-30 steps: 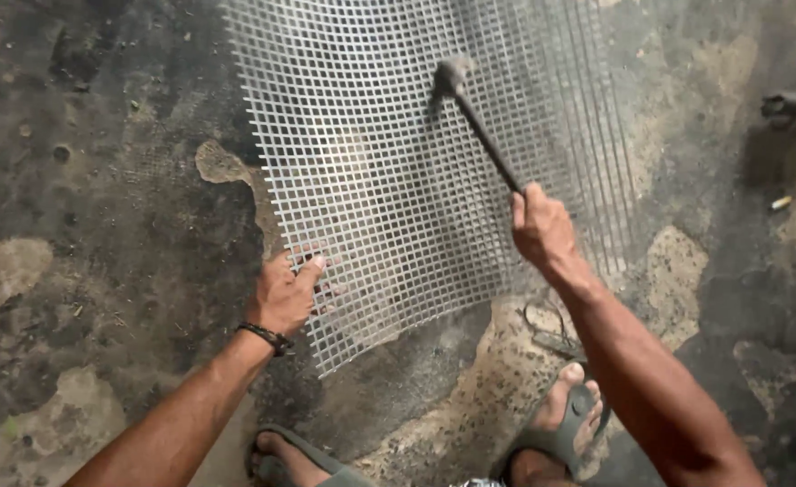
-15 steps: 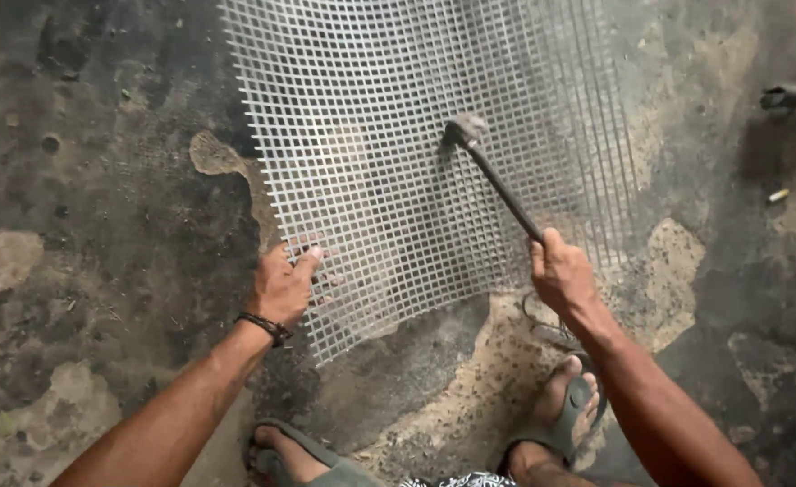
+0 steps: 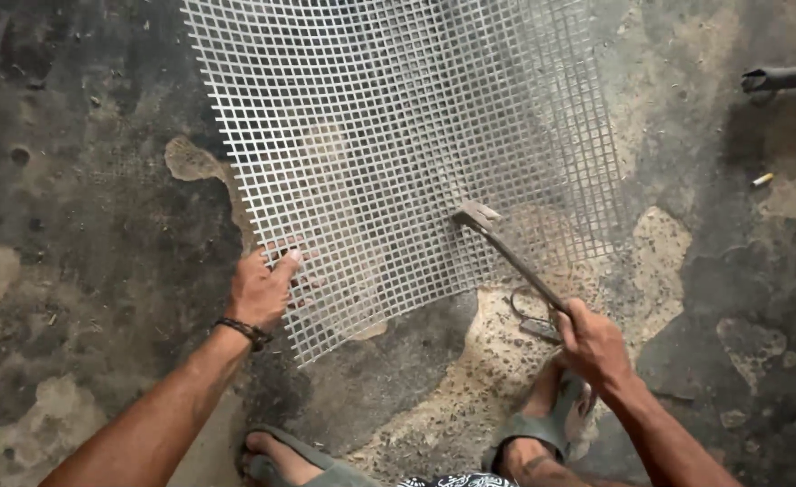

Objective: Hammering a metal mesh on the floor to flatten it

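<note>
A sheet of grey square wire mesh [image 3: 389, 135] lies flat on the stained concrete floor [image 3: 82, 180]. My left hand [image 3: 261, 290] presses down on the mesh's near left corner, fingers spread over the wires; a dark band circles that wrist. My right hand [image 3: 594, 341] grips the handle of a small metal hammer [image 3: 506, 252]. The hammer's head rests on or just above the mesh near its lower right edge.
My two feet in grey sandals [image 3: 542, 433] stand just below the mesh. A pair of metal shears [image 3: 531, 316] lies on the floor by my right hand. A dark pipe end [image 3: 781, 79] sticks in at the upper right, with a cigarette butt [image 3: 762, 179] below it.
The hammer has swung down and toward me, from high on the mesh to its lower right part. My right hand has dropped lower. My left hand has stayed on the corner.
</note>
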